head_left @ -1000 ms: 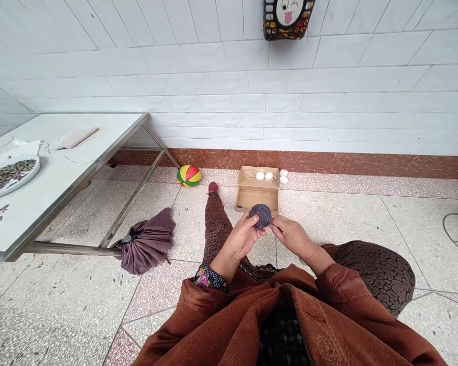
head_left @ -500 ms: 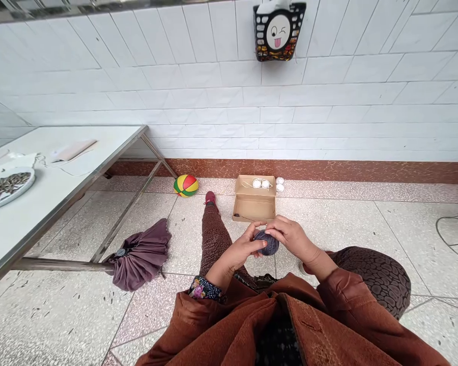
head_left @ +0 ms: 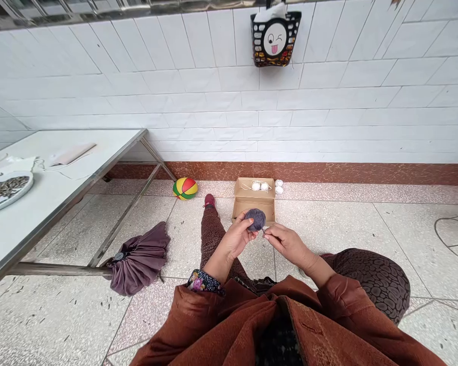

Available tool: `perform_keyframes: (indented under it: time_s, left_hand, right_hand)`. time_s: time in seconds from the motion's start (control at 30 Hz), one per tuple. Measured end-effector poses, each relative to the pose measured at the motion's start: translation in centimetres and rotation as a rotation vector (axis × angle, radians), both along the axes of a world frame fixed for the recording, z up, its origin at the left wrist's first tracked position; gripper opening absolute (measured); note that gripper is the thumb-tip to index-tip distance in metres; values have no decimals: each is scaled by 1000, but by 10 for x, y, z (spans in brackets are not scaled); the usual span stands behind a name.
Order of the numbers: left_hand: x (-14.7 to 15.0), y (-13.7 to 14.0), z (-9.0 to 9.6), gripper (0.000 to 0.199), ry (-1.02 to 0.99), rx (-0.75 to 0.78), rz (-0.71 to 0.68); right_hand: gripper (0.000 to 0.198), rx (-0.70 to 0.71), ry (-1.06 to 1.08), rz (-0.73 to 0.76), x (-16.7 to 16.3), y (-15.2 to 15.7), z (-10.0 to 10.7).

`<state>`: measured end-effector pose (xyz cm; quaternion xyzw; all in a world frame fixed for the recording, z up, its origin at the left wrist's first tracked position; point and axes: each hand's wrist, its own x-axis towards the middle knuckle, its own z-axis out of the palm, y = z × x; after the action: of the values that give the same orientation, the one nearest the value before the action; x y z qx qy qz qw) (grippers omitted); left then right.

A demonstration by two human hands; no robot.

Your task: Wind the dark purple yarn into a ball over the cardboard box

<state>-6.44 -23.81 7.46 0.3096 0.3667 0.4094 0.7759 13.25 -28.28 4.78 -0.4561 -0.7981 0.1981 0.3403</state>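
A ball of dark grey-purple yarn (head_left: 256, 219) rests in my left hand (head_left: 236, 237), whose fingers and thumb close round it. Just to its right, my right hand (head_left: 287, 244) pinches a short strand that runs from the ball's lower right side. Both hands are held in front of my body, above the floor. Below and beyond them lies an open cardboard box (head_left: 241, 207), partly covered by the yarn ball and my left hand. White balls of yarn (head_left: 256, 186) sit on its raised lid, with a loose thread beside them.
More small white balls (head_left: 279, 186) lie right of the box. A coloured ball (head_left: 185, 188) sits near the wall. To the left stands a table (head_left: 118, 145) with a plate (head_left: 26, 189) of dried pieces; a folded purple umbrella (head_left: 143, 262) leans by its leg. A black basket (head_left: 256, 43) hangs above.
My left hand has moved up and left with the yarn ball. My right hand has come off the ball and now draws a strand out to the right.
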Motion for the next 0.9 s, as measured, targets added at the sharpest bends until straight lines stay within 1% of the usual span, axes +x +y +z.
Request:
perform_keyframes:
  time_s: [0.1, 0.17, 0.27, 0.33, 0.4, 0.43, 0.47, 0.53, 0.57, 0.63, 0.73, 0.8, 0.9]
  left_hand:
    - [6, 13, -2, 55, 149, 70, -11]
    - [8, 18, 3, 54, 228, 126, -53]
    - [7, 19, 14, 64, 295, 198, -165]
    - [5, 17, 22, 72, 261, 212, -234]
    - [3, 13, 27, 75, 118, 175, -308]
    - [3, 12, 27, 74, 30, 153, -322]
    - [3, 11, 27, 73, -51, 130, -315]
    - [5, 14, 23, 68, -156, 88, -237]
    - [6, 16, 21, 63, -170, 65, -175]
    - [9, 24, 15, 56, -128, 41, -83]
    - [10, 33, 9, 53, -4, 75, -39]
    - [10, 34, 4, 52, 139, 128, -67]
    - [12, 26, -3, 50, 299, 233, -135]
  right_hand:
    - [26, 70, -25, -5, 4, 14, 19]
    - [28, 119, -19, -40, 10, 28, 29]
    - [28, 135, 22, -89, 20, 51, 35]
    - [27, 109, 96, -112, 25, 62, 31]
    - [27, 66, 184, -153, 25, 67, 22]
    - [27, 38, 218, -175, 24, 67, 15]
    - [27, 10, 235, -192, 21, 64, 9]
    - [27, -29, 222, -195, 14, 55, -2]
    - [26, -34, 198, -178, 10, 49, -6]
    - [24, -19, 140, -127, 2, 37, -7]
    - [24, 25, 71, -43, -5, 23, 4]
    - [23, 63, 52, -22, -4, 21, 17]
    - [21, 97, 46, -63, 7, 30, 31]
